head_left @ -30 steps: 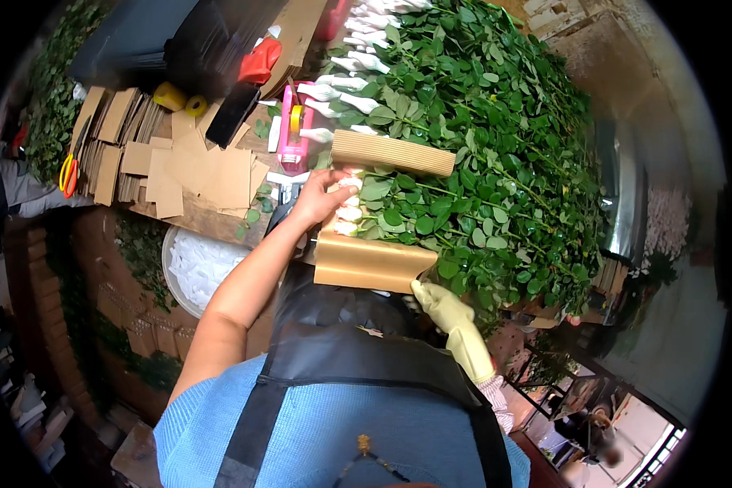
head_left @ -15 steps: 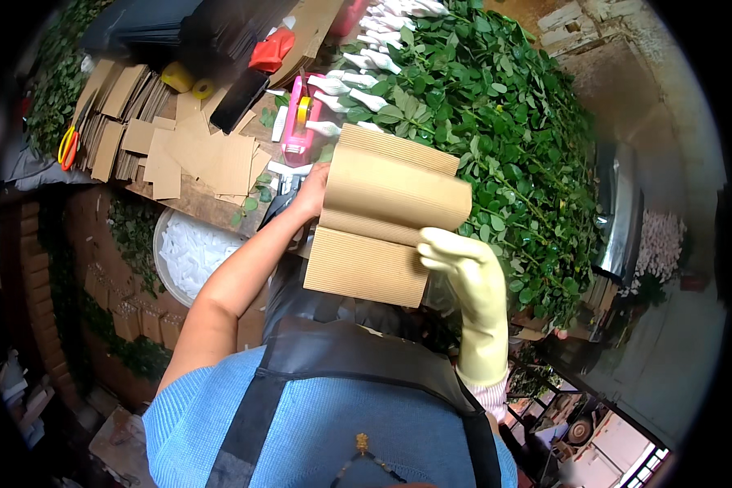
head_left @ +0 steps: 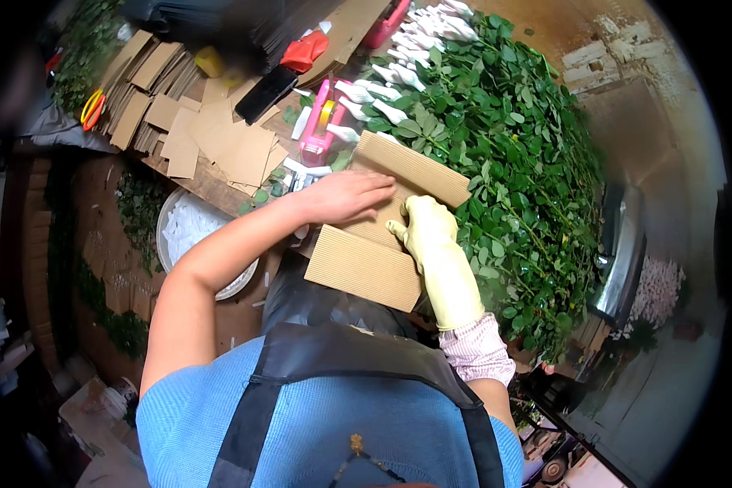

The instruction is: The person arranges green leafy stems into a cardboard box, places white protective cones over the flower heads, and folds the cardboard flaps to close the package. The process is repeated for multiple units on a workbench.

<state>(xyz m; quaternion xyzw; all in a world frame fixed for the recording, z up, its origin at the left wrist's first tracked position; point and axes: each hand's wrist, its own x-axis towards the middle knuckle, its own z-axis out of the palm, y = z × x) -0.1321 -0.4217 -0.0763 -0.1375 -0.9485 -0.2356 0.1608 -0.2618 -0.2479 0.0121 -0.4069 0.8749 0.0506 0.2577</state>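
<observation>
A corrugated cardboard sheet (head_left: 364, 267), creased across into panels, lies in front of me at the edge of the bench. My left hand (head_left: 351, 196), bare, rests flat on its middle part with the fingers stretched out. Beside it, my right hand (head_left: 431, 229) wears a pale yellow rubber glove and presses on the sheet's right side. Its fingers are bent and its thumb stands apart; I see nothing held in it. Both hands partly cover the middle panel, while the far panel tilts up against the leafy stems (head_left: 512, 154).
White-sleeved flower heads (head_left: 411, 75) top the stems. Left of them are a pink tape dispenser (head_left: 315, 146), a black phone (head_left: 266, 93), a red crumpled item (head_left: 304, 51), cardboard pieces (head_left: 228, 150) and orange-handled scissors (head_left: 93, 110). A round tub (head_left: 164, 236) of white pieces stands below.
My left hand has moved from the sheet's left edge onto its middle. The gloved right hand has come up and inward onto it. The bulging middle panel is now pressed down.
</observation>
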